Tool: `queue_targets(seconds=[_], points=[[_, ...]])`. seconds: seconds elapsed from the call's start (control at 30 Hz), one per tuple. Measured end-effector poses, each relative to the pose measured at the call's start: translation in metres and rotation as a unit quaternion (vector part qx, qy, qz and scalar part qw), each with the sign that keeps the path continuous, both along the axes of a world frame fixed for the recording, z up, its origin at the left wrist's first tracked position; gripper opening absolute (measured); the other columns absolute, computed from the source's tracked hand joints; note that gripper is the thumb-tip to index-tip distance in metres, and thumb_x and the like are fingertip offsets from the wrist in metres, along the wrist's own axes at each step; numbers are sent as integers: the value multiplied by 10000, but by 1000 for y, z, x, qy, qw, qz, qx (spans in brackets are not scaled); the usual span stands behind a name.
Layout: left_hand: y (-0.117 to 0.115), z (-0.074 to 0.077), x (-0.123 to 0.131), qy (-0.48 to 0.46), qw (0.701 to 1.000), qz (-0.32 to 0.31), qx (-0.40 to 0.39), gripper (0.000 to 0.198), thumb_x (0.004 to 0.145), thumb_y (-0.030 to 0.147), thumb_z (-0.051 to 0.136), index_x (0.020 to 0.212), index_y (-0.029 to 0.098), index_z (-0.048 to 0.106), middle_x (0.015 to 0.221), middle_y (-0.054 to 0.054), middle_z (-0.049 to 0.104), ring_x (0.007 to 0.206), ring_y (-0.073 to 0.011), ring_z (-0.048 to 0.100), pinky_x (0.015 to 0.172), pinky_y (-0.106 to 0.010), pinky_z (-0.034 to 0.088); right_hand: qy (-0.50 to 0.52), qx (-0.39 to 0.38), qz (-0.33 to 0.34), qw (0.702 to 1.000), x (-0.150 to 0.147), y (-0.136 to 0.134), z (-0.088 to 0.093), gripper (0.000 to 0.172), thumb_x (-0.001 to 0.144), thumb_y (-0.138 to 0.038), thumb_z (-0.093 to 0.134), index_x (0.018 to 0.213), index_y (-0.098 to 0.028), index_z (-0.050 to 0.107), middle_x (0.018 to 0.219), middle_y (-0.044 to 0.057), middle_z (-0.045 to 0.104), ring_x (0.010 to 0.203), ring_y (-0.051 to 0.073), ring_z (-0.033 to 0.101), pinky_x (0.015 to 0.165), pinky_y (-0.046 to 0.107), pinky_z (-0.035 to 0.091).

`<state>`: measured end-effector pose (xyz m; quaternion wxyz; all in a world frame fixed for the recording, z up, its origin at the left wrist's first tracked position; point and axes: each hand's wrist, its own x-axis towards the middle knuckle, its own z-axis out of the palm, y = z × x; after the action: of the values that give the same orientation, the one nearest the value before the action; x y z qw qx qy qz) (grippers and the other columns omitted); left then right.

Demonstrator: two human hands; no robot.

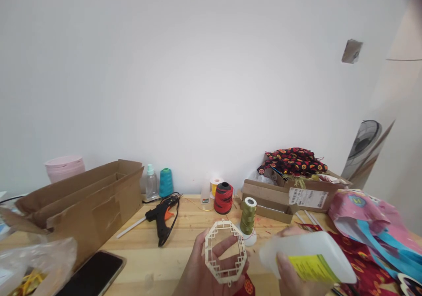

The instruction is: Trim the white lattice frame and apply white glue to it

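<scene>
An octagonal wooden lattice frame (226, 224) with small loops at top and bottom rests against the fingers of my left hand (194, 267), which grips its edge. Part of the palm and fingers shows through its openings. To the right, my right hand (290, 278) is wrapped round a white plastic bottle (316, 247) with a yellow label. The bottle is tilted on its side, its narrower end towards the frame and slightly blurred. A green thread spool (248, 219) stands just behind the frame. A piece of red patterned fabric (249, 287) lies below my left hand.
At left stand a long cardboard box (95, 212), a phone (94, 274) and a plastic bag (39, 261). A hot glue gun (161, 217) lies behind. Further back are a teal spool (166, 182) and a red spool (223, 199). Fabric-filled boxes (310, 195) and pink cloth (359, 212) occupy the right.
</scene>
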<state>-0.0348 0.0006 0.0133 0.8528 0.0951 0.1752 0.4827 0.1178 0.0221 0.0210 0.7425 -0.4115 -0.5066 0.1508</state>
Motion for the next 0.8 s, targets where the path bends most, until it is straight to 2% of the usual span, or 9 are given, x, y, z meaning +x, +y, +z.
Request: queue_targets(seconds=[0.13,0.27,0.4,0.53,0.67,0.8], points=[[2,-4,-3,-23,1000,1,2,523,728,513,451,988,89,614,938,-199,638,855,-273,603,712,-330,439,102,1,11,995,-6,0,21,307,601,-325,649,856,-179,559,729,27,592,571,156,541,523,277,447],[3,-3,-4,-27,1000,0,11,525,738,496,446,1031,85,590,978,-213,620,901,-283,587,761,-338,422,85,-8,15,996,-9,-2,26,276,567,-332,664,764,-169,560,699,22,570,554,157,526,521,288,440],[0,-3,-2,-17,1000,2,15,518,731,514,443,1031,117,586,946,-182,638,888,-275,592,787,-368,409,78,-16,11,997,-10,-2,19,259,546,-323,679,705,-203,515,663,-12,537,566,155,505,561,297,439],[-1,-6,2,-1,1000,3,19,504,732,524,435,1030,143,578,916,-159,656,872,-278,599,827,-433,377,41,-3,-21,999,-13,0,9,300,563,-416,662,700,-226,474,637,-28,503,549,162,474,612,338,425],[-1,-4,6,1,1000,13,12,463,735,499,446,960,129,611,901,-161,666,854,-269,606,853,-403,357,2,-21,-58,998,-14,2,3,353,570,-528,607,712,-238,464,586,-22,510,582,204,491,631,374,401],[-2,1,9,4,1000,19,8,446,735,472,467,929,101,622,885,-170,667,826,-246,617,846,-319,359,-27,-26,-56,998,-9,1,-2,356,549,-511,644,701,-229,489,591,-8,535,589,207,510,604,346,407]])
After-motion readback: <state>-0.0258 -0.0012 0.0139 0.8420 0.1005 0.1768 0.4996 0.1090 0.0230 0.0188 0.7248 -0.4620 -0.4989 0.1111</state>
